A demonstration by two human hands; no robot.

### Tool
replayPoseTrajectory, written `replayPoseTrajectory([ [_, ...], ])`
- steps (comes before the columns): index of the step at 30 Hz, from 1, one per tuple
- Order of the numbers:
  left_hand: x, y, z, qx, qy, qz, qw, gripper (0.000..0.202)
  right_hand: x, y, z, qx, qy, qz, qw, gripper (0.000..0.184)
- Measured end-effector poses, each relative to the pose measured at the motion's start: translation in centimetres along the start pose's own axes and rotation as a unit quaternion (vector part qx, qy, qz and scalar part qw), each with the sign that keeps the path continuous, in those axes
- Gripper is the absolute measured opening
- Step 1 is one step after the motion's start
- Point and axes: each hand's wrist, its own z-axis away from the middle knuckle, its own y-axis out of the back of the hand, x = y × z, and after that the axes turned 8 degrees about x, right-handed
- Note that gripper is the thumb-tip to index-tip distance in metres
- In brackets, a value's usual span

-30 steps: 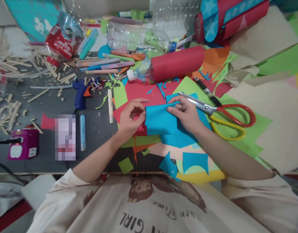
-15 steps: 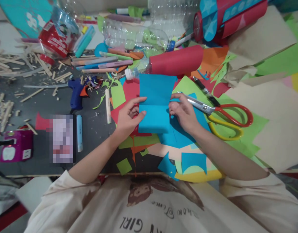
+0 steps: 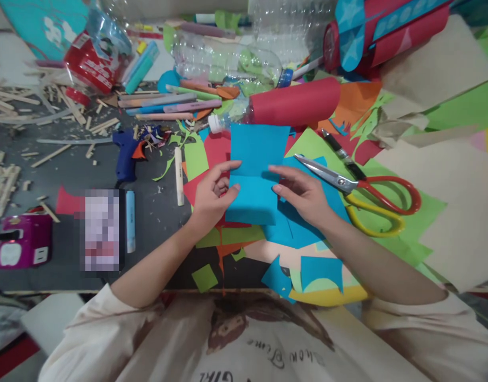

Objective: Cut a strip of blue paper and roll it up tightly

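Where the frame centres, one creased blue sheet [image 3: 252, 193]; left hand [image 3: 211, 196], clamped on its left edge; right hand [image 3: 307, 195], thumb and forefinger parted, at its right edge; scissors [image 3: 350, 185], centre right; red-wrapped bottle [image 3: 295, 102], upper centre.

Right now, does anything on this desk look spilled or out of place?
Yes: short wooden sticks lie strewn at varied angles across the left of the dark desk, as if spilled. The blue paper merely shows a crease.
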Motion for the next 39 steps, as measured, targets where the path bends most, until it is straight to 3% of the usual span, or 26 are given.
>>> replayPoseTrajectory([
  [5, 0.5, -0.2, 0.2, -0.013, 0.023, 0.025, 0.999, 0.025, -0.4, 0.3, -0.2, -0.041, 0.014, 0.022, 0.999, 0.029],
  [11, 0.4, 0.0, 0.1, -0.06, -0.005, -0.05, 0.997, 0.023, -0.5, 0.1, -0.1, -0.058, 0.03, 0.024, 0.998, 0.029],
  [17, 0.1, 0.1, 0.1, -0.051, -0.018, -0.068, 0.996, 0.027, -1.0, 0.2, 0.1, 0.051, 0.039, 0.029, 0.997, 0.018],
  [21, 0.3, 0.1, 0.1, -0.048, -0.031, -0.09, 0.994, 0.028, -3.1, 2.7, 0.4, 0.064, 0.052, 0.108, 0.991, 0.015],
  [23, 0.3, 0.1, 0.0, -0.045, -0.028, -0.102, 0.993, 0.028, -4.5, 4.6, 1.1, 0.033, 0.046, 0.234, 0.971, 0.019],
  [26, 0.4, 0.1, 0.1, -0.039, -0.019, -0.11, 0.993, 0.029, -5.5, 8.0, 3.2, -0.007, 0.056, 0.44, 0.896, 0.032],
  [32, 1.4, 0.4, 0.3, -0.041, -0.022, -0.062, 0.997, 0.029, -3.2, 13.3, 7.6, 0.032, 0.038, 0.606, 0.794, 0.037],
  [35, 2.2, 0.8, 0.3, -0.062, -0.014, -0.069, 0.996, 0.03, -1.3, 14.1, 8.2, -0.027, 0.085, 0.591, 0.802, 0.044],
  [39, 2.3, 1.4, 0.7, -0.068, 0.014, -0.096, 0.993, 0.029, -0.1, 13.6, 7.5, -0.006, 0.119, 0.596, 0.794, 0.05],
])
